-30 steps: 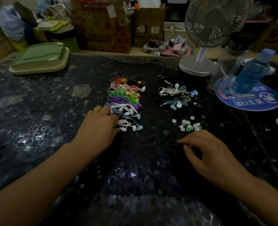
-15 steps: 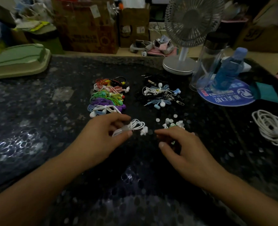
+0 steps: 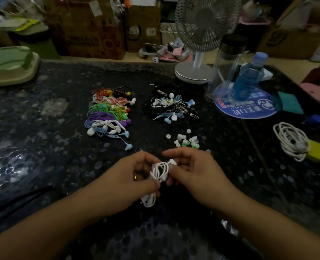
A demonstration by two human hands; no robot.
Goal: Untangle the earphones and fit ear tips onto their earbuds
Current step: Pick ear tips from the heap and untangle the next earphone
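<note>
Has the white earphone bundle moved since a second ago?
Yes. The white earphone bundle has left the coloured earphone pile, coming nearer the person and rightward. Left hand and right hand grip it, nearer than the loose ear tips.

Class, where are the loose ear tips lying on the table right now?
In the head view, the ear tips lie scattered just beyond the right hand, in front of the blue-and-white earphone pile.
</note>
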